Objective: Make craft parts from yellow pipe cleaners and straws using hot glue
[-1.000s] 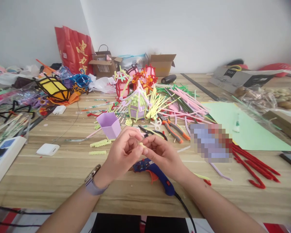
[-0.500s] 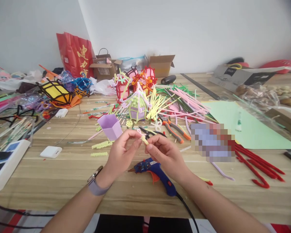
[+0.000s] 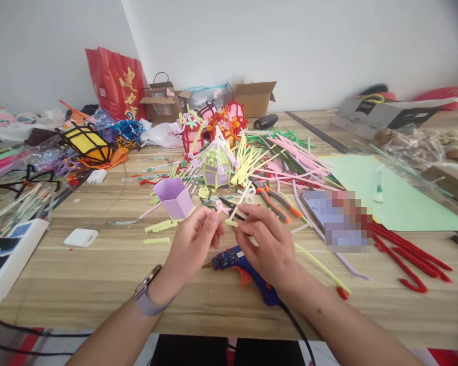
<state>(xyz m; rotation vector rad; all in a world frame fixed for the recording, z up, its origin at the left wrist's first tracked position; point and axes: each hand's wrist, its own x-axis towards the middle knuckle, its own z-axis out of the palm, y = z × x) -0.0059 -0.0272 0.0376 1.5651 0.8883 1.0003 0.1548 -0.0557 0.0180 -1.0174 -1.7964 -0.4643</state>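
Observation:
My right hand (image 3: 267, 236) pinches a pale yellow pipe cleaner (image 3: 232, 222), which has a short bent end at the fingertips and a straight stem slanting up and away. Close beside it my left hand (image 3: 196, 236) is closed, thumb pressed to the fingers; whatever lies between them is hidden. Under the hands lies a blue glue gun (image 3: 229, 258), partly covered by the right hand. A lilac paper cup (image 3: 173, 195) stands just beyond the left hand. Past the fingertips are black-handled scissors (image 3: 232, 204), a pink looped piece (image 3: 223, 208) and orange-handled pliers (image 3: 277, 202).
A lilac and yellow lantern (image 3: 216, 170) stands mid-table, bundles of pipe cleaners (image 3: 290, 157) beside it. Wavy yellow strips (image 3: 156, 241) and a white charger (image 3: 81, 237) lie left. To the right are a phone (image 3: 336, 218), red pipe cleaners (image 3: 408, 254) and green paper (image 3: 404, 198).
The hands have moved slightly apart; the left fingers have come off the yellow piece and curled. The yellow pipe cleaner stays in my right hand, its stem now showing.

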